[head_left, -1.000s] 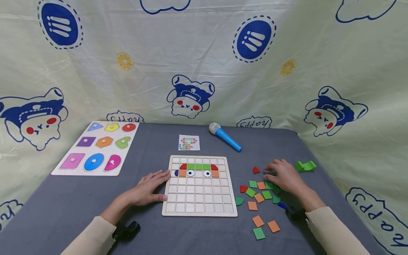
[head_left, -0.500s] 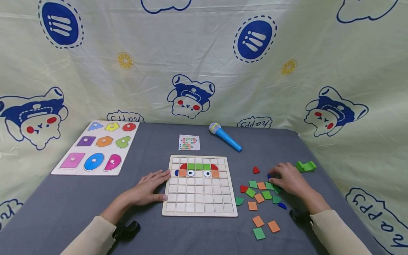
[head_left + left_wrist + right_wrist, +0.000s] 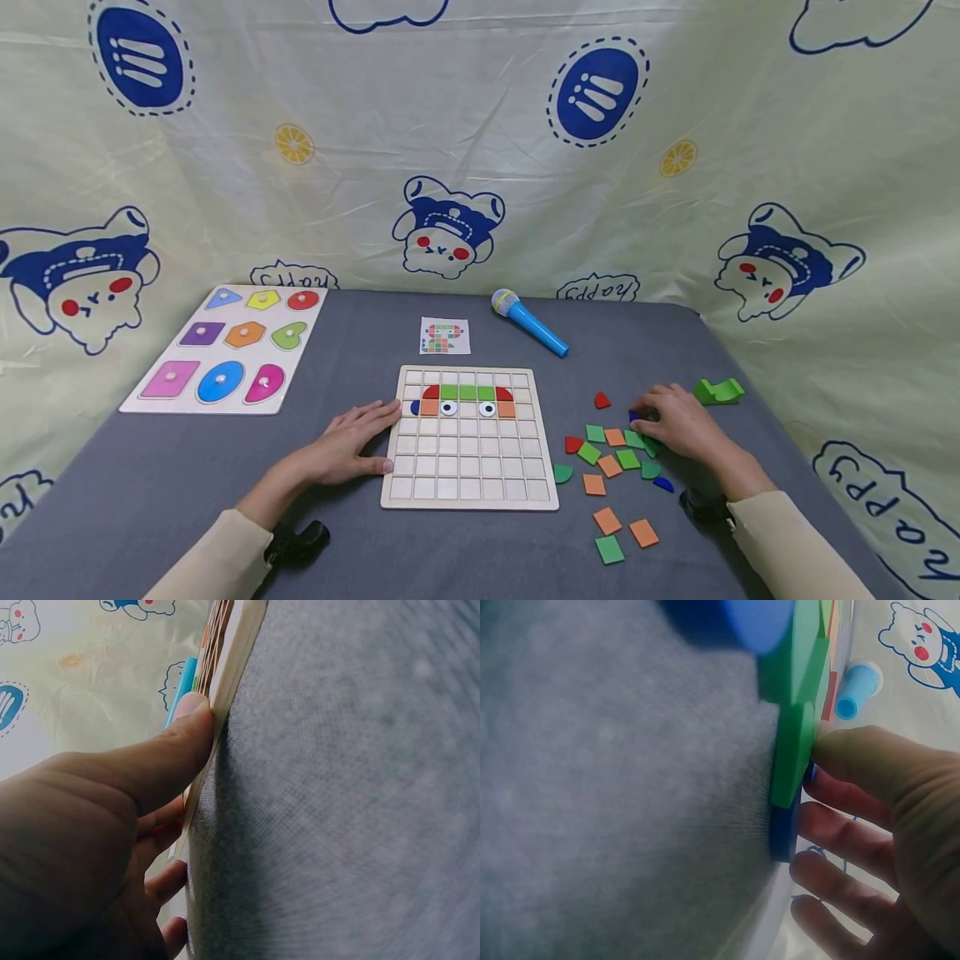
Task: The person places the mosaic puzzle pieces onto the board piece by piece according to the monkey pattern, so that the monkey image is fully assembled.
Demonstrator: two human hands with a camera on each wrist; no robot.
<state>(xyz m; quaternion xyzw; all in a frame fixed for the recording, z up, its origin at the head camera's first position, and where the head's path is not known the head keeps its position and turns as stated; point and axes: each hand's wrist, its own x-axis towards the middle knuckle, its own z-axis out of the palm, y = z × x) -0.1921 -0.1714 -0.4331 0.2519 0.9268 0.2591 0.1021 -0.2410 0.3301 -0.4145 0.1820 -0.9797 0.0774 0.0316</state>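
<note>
Apparently picking, the right hand (image 3: 675,422) pinches a blue piece (image 3: 632,416), lifting likely next; the relaxed left hand (image 3: 345,443) touches the board (image 3: 470,467).

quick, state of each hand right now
Left hand: open, touching the edge of the pale wooden grid board.
Right hand: at a small flat dark blue piece; whether it grips cannot be told.

From the head: looks forward and down from well back, over the table (image 3: 480,554) and the printed cloth (image 3: 517,92) behind. From the left wrist: looks at the left grip (image 3: 112,802) close up, low along the table, turned sideways; shares the board (image 3: 468,487) with the head view. From the right wrist: looks equally close and low at the right grip (image 3: 922,817); shares the blue microphone (image 3: 859,688) with the head view.
</note>
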